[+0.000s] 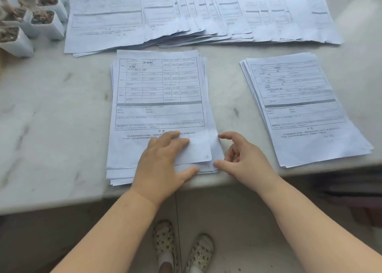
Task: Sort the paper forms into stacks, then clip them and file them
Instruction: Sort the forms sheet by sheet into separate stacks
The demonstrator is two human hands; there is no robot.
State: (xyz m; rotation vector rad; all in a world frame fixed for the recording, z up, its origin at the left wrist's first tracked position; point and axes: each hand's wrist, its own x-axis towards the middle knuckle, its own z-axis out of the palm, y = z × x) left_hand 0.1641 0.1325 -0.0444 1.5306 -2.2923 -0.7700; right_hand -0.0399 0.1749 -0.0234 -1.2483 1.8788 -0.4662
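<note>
- We take the middle stack of forms (159, 107) as our landmark; it lies face up on the pale worktop (51, 111), its near edge close to the worktop's front edge.
- Our left hand (163, 165) rests flat on the stack's near right corner, fingers straight and pressing the top sheet, thumb stretched along the lower sheets.
- Our right hand (241, 157) sits just right of that corner, fingers loosely curled, forefinger and thumb tips touching the stack's right edge; it grips nothing.
- Right of the middle stack, well apart, lies a second stack (303, 109), slightly fanned and tilted.
- Beyond the middle stack, a wide overlapping spread of forms (196, 14) runs across the far side.
- Far left of the stack stand small white pots (31, 22) holding plants.
- Below the worktop's edge we see patterned shoes (182, 250) on the floor.
</note>
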